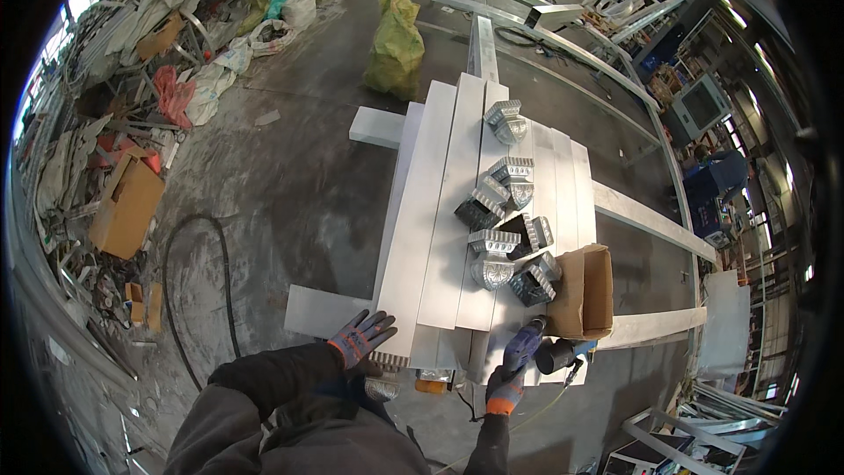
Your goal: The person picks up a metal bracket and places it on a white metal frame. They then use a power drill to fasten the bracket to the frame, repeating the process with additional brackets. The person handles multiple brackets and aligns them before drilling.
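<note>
My left hand (362, 339), in a grey and orange glove, lies with fingers stretched over the near left end of the white metal profiles (437, 237). My right hand (505, 391), gloved with an orange cuff, is closed round the dark grip of what looks like a purple power drill (523, 345). The drill points away from me, close to a cardboard box (571, 303). Just right of it lies a black cylindrical tool (554, 356) with a metal fitting. Several silver ornamented post caps (492, 271) stand and lie along the profiles, some tipped over.
Metal beams (655, 220) support the profiles and stick out both sides. A black hose (224, 255) curls on the floor at left. Scrap, sacks and a cardboard carton (127, 202) pile up far left. A yellow-green sack (396, 44) stands beyond. Another person (716, 178) is far right.
</note>
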